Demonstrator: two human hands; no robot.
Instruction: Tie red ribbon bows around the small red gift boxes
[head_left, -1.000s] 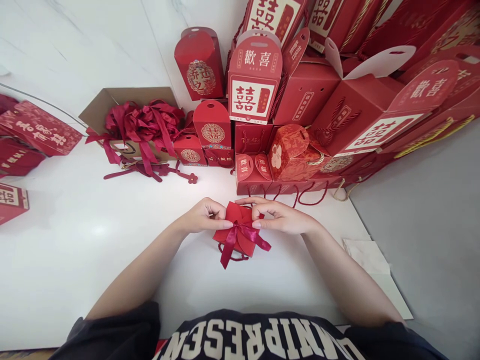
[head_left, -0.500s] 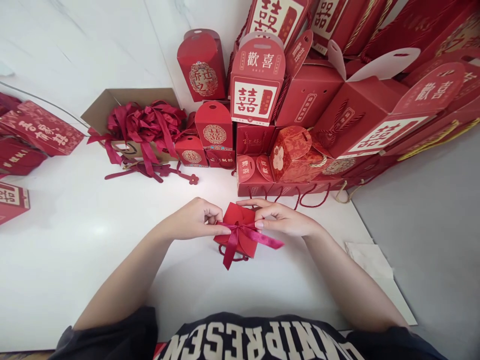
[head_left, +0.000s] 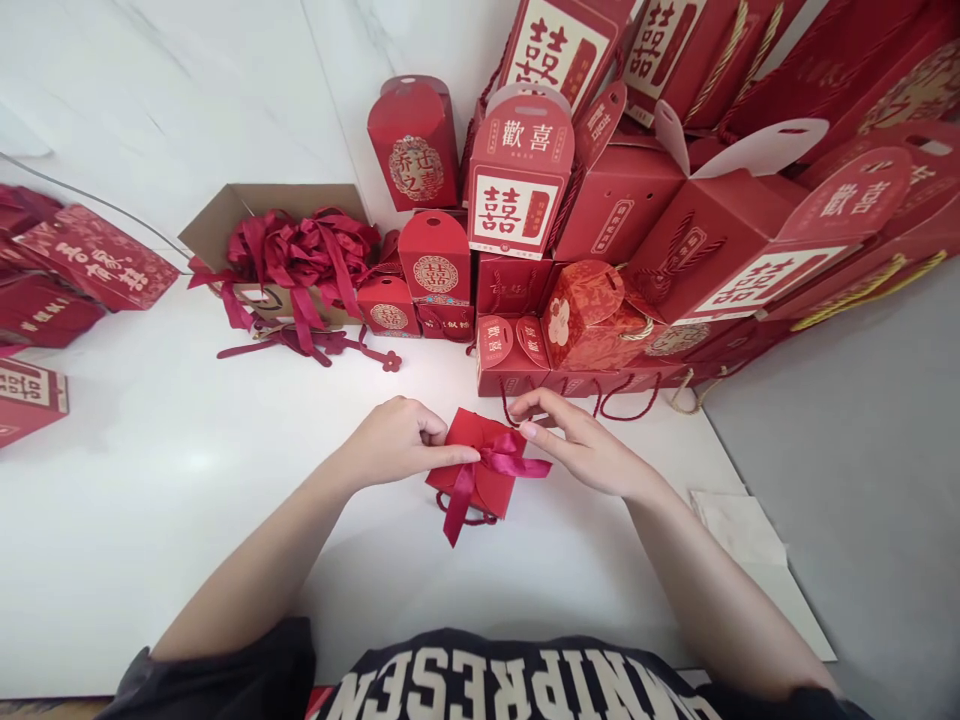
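A small red gift box (head_left: 480, 494) sits on the white table in front of me, with a pink-red satin ribbon (head_left: 510, 458) tied in a bow across its top. One ribbon tail hangs toward me, the other points right. My left hand (head_left: 401, 442) is closed at the box's left side, its thumb laid on the ribbon beside the knot; the left loop is hidden by the thumb. Just off the right corner, my right hand (head_left: 577, 440) has thumb and fingers apart, holding nothing. A dark red cord handle (head_left: 469, 515) shows at the box's near side.
Behind the ribbons' cardboard box (head_left: 214, 225) is a marbled wall. Loose flower-tipped straps (head_left: 322, 345) lie before it. Stacked red gift boxes and bags (head_left: 517, 190) rise at back right, cord handles hanging forward. More red boxes (head_left: 112, 255) are at left; white paper (head_left: 739, 528) lies right.
My right hand has let go of the ribbon and moved slightly right, its fingers spreading. The left thumb has slid toward the knot. The right tail looks more bunched; the view has shifted a little.
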